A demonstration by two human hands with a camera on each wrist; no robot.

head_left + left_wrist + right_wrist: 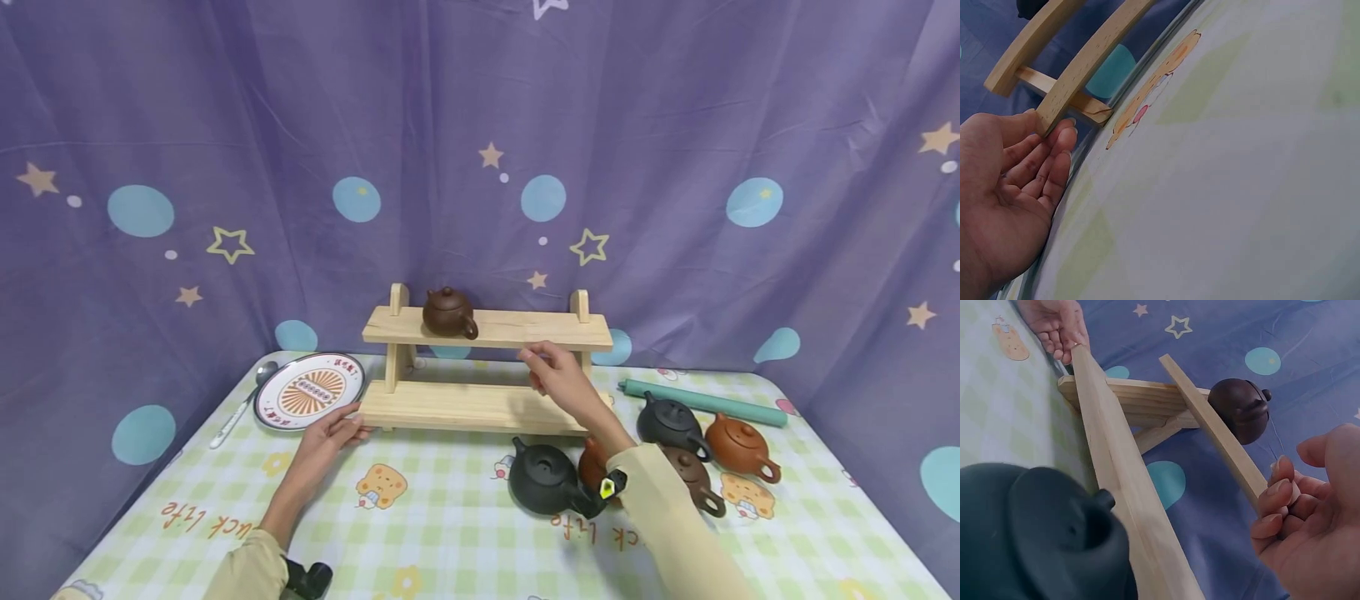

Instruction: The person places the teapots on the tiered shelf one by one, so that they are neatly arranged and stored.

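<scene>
A two-tier wooden display shelf stands at the back middle of the table. My left hand pinches the left end of its lower board, thumb and fingertips at the corner. Toward the right end of the upper board, my right hand hovers by the front edge with fingers loosely curled and nothing in them. On the upper board, left of its middle, sits a dark brown teapot, lid on and handle turned forward right. Below my right forearm are a black teapot and a partly hidden reddish-brown teapot.
Farther right stand another black teapot, an orange-brown teapot and a brown teapot. Behind them lies a green rolled cylinder. A patterned plate and a spoon lie left of the shelf. A purple curtain hangs behind.
</scene>
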